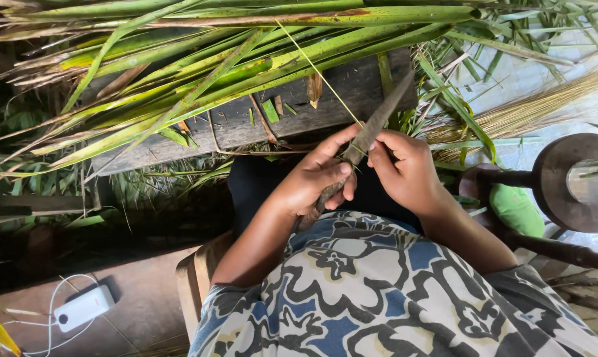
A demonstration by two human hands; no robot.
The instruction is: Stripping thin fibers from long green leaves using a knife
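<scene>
We see a worn knife (368, 135) held in front of the person's lap, its dark blade slanting up and to the right over the near edge of a weathered wooden plank (246, 125). The left hand (312, 178) is wrapped around the knife's handle, thumb stretched up along the base of the blade. The right hand (405, 168) sits just beside it, curled, its fingertips pinching a thin pale strip (315, 66) against the blade. That strip (a leaf rib, it seems) runs from the hands up and to the left, crossing the plank toward its far edge.

Long green leaves (246, 46) lie in a thick bundle across the far edge of the plank, fanning from the upper right toward the left, some with yellow and brown patches. A few small green and brown scraps (272, 109) lie on the plank's middle. Beyond the plank's right end we see a sheaf of dry, straw-coloured ribs (543, 106), well apart from the hands.

Below the hands is the person's patterned shirt (378, 291) in blue, cream and black. At the right stands a dark wooden wheel-like object (563, 185) with a green item (514, 208) beside it. In the lower left, on a brown floor (140, 297), lies a small white box (82, 307) with a white cable (48, 317).
</scene>
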